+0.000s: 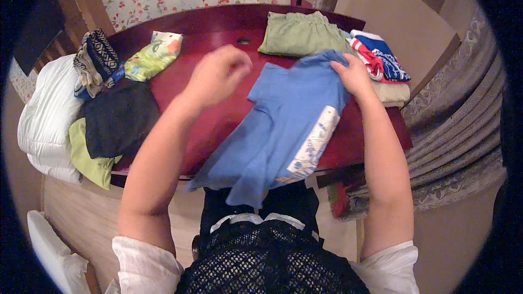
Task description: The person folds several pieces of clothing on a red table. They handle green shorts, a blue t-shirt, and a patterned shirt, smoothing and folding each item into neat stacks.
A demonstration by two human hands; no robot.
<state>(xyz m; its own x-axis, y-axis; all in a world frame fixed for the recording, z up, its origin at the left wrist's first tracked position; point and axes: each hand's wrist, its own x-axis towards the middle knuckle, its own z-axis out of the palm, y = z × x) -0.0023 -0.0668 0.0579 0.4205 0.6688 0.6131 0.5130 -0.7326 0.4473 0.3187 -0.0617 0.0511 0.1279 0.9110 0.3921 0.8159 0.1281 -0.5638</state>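
Observation:
A blue T-shirt [282, 118] with a white printed panel is stretched aslant over the dark red desk [204, 130]. Its lower end hangs past the front edge, towards my lap. My right hand [355, 73] pinches the bunched cloth at the shirt's upper right, thumb and fingers closed on it. To the left of the shirt, my left hand [222, 73] hovers above the desk, blurred and loosely curled, with no cloth visible in it. A gap separates it from the shirt; how far its fingers are apart is unclear.
Folded green trousers [302, 34] lie at the back. Beside them, on the right, blue, red and white garments [380, 57] rest on beige cloth [390, 92]. Leftward are a yellow-green print garment [155, 59], patterned cloth [98, 59], black cloth [118, 120], lime cloth [92, 155] and a white padded bundle [51, 118].

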